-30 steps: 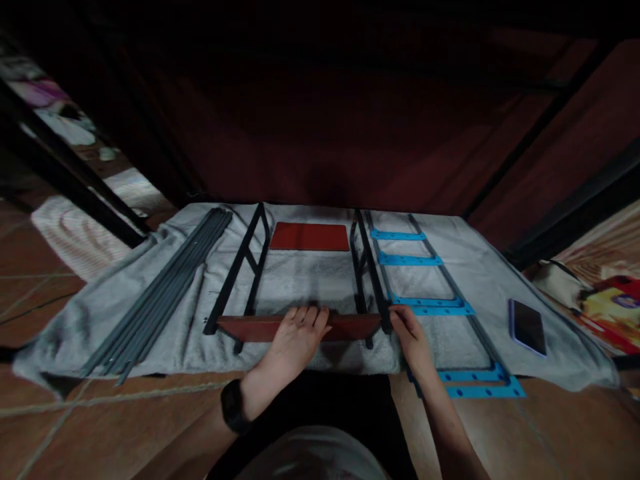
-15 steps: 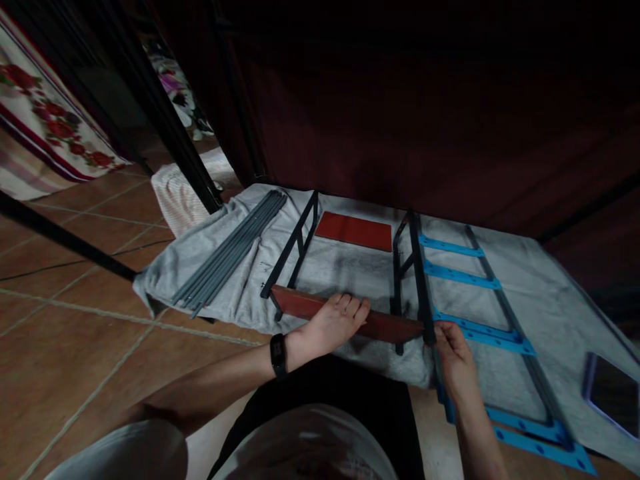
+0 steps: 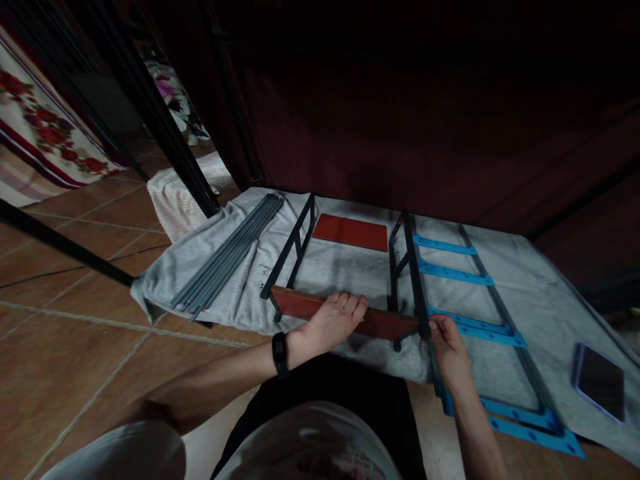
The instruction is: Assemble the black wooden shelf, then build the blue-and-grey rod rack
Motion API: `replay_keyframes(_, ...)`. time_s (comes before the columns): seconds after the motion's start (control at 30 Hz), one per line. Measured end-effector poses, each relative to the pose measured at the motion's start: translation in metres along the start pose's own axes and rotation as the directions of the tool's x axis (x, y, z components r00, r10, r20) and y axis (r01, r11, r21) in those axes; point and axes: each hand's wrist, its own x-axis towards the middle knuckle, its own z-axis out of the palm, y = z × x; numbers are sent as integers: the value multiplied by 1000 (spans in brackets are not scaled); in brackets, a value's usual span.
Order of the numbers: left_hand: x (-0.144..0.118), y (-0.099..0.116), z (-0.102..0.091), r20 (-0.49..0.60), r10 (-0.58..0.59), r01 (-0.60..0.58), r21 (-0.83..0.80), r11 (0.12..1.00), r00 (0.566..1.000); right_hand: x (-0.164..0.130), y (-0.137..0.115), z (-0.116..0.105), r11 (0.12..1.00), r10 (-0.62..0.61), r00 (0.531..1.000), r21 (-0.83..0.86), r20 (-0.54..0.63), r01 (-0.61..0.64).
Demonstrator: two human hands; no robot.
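Note:
My left hand (image 3: 336,321), with a black band on its wrist, is wrapped over the top edge of a reddish-brown board (image 3: 295,302). This board stands on edge between two black metal side frames (image 3: 291,248), at their near ends. At the board's right end, my right hand (image 3: 449,343) pinches at the outer side of the right black frame (image 3: 417,280). Whatever is between those fingertips is too small to make out. A second red board (image 3: 351,232) lies flat between the frames, towards the back.
A grey blanket (image 3: 340,273) covers the low surface. Grey rods (image 3: 230,253) lie at left, with tiny metal parts (image 3: 263,269) beside them. At right are a rack with blue crossbars (image 3: 457,272) and a phone (image 3: 600,381). Dark curtains (image 3: 375,120) hang behind.
The view has shifted slightly, so the things at right appear a little further left. Both hands keep their places on the board and at the right frame.

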Motion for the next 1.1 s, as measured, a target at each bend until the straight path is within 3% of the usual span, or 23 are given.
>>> replay_keyframes(0.4,3,-9,-3,-35,9,-11,-48,999,999,-2,-18,11,999,-14,1000,48,-22,15)
replay_keyframes(0.6,4,-13,2,-49,15,-18,-46,999,999,2,-11,11,996,-64,998,-53,12,65)
replay_keyframes(0.87,5,-12,2,-37,25,-26,-31,999,999,6,-15,8,995,42,993,84,111,-51)
replay_keyframes(1.1,-2,-31,4,-99,-6,-4,-98,995,995,4,-21,5,999,-43,996,-24,82,45)
